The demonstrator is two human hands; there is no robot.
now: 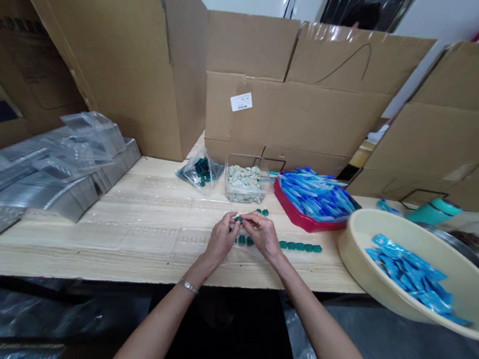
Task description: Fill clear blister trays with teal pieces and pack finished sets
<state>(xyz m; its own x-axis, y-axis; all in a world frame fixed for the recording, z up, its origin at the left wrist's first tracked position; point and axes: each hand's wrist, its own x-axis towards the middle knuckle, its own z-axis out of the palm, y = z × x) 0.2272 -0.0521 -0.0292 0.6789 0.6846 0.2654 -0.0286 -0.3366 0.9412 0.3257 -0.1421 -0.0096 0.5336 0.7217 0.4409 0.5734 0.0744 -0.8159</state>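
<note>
My left hand (222,238) and my right hand (262,234) meet over the table, fingertips pinched together on one small dark green block (238,219). Below and between the hands, more green blocks (242,240) lie in a row, partly hidden by my fingers. To the right of my right hand runs a line of several green blocks (299,246). Two others (265,212) sit just behind it. Clear plastic trays (190,242) with small hollows lie flat to the left of my left hand.
Behind my hands stand a bag of green blocks (203,171), a clear box of small pale pieces (244,180) and a red tray (290,211) of blue pens. A cream basin (353,241) with blue packets overhangs the right edge. Clear plastic cases (68,184) are stacked left; cardboard (274,110) walls the back.
</note>
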